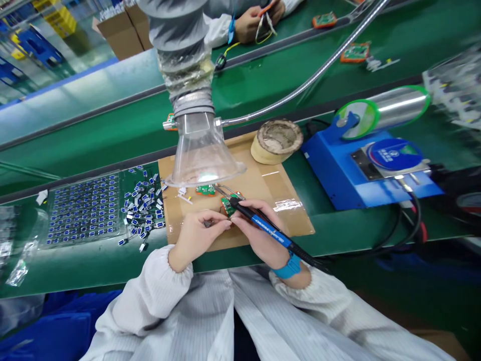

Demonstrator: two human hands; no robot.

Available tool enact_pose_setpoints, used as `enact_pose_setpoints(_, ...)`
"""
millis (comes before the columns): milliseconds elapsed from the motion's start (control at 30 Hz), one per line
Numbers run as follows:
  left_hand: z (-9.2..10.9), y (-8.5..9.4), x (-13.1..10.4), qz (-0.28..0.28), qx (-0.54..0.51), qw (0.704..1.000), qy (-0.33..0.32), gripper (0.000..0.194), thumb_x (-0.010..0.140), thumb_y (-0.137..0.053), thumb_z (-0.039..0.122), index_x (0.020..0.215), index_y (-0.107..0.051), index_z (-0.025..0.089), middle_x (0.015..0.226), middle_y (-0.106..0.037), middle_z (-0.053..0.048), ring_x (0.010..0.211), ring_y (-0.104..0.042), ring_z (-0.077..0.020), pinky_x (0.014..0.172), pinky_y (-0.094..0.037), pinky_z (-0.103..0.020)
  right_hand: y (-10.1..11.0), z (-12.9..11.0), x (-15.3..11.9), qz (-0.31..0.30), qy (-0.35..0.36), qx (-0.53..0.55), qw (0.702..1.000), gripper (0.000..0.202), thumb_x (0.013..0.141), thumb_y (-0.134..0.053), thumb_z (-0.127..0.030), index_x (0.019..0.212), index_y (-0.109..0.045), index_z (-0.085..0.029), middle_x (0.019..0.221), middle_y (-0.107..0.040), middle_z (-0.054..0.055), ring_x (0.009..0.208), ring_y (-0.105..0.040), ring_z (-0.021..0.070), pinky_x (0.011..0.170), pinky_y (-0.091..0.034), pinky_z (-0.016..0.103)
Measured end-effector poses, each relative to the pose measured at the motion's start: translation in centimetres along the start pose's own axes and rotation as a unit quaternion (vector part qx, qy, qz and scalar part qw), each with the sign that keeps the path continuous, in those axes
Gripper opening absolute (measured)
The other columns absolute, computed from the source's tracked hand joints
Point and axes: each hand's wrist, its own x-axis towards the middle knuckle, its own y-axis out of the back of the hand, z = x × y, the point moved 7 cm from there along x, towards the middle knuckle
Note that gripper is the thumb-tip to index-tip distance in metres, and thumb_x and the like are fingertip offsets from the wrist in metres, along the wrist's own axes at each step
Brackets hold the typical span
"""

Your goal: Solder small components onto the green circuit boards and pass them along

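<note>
My right hand [263, 233] is closed around a blue and black soldering iron [268, 230], whose metal tip end points up and left. Pinched fingers of my left hand [203, 233] meet the right fingertips; a small dark part shows at the left hand, too small to make out. Just above the fingertips lies a green circuit board [228, 204]. Another green board with orange edges [206, 190] sits beside it under the clear funnel hood [205, 150]. Both boards rest on a brown cardboard sheet [293, 215].
Left of the cardboard are a pile of small blue-and-white parts [143, 205] and a tray of similar parts [84, 208]. A round pot [277, 141] and a blue soldering station [338, 175] stand right. Across the bench, another person's hands [250, 25] hold an orange item.
</note>
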Motion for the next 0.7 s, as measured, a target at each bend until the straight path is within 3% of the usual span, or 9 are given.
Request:
enact_pose_setpoints(167,0.9,0.2,0.9,-0.019,0.096,0.991,-0.096,0.012,0.089,-0.073,0.024,0.081,-0.08,0.019,0.077,-0.074,-0.003,0.074,-0.064,-0.016,0.074,-0.048,-0.03,0.0,0.6,-0.2,0.012,0.035,-0.047,0.998,0.021,0.087,-0.077,-0.031,0.105,-0.068,-0.027,0.086,-0.077,-0.001,0.078,-0.076,0.0173,0.077,-0.064,0.032)
enact_pose_setpoints(333,1.1,0.3,2.8,-0.034,0.249,0.956,-0.149,0.016,0.092,-0.07,0.019,0.077,-0.076,0.02,0.074,-0.069,-0.004,0.081,-0.058,-0.0199,0.084,-0.045,-0.037,1.9,1.1,-0.5,0.082,0.056,-0.097,0.99,0.023,0.087,-0.079,-0.035,0.107,-0.07,-0.027,0.098,-0.079,0.003,0.086,-0.077,0.0201,0.082,-0.065,0.035)
enact_pose_setpoints(533,0.6,-0.6,4.0,-0.089,0.36,0.921,-0.121,0.02,0.093,-0.066,0.018,0.074,-0.072,0.018,0.084,-0.069,-0.007,0.085,-0.058,-0.0223,0.086,-0.046,-0.039,5.6,1.3,-1.8,0.16,0.098,-0.156,0.97,0.02,0.089,-0.075,-0.037,0.106,-0.074,-0.026,0.101,-0.079,0.007,0.09,-0.077,0.0241,0.082,-0.064,0.04)
enact_pose_setpoints(700,1.1,-0.9,4.5,-0.122,0.367,0.915,-0.116,0.022,0.092,-0.064,0.015,0.07,-0.068,0.017,0.08,-0.069,-0.006,0.079,-0.06,-0.0207,0.084,-0.047,-0.038,6.6,2.1,-3.2,0.138,0.123,-0.128,0.974,0.011,0.09,-0.072,-0.032,0.097,-0.072,-0.024,0.087,-0.074,0.005,0.077,-0.073,0.0214,0.067,-0.06,0.034)
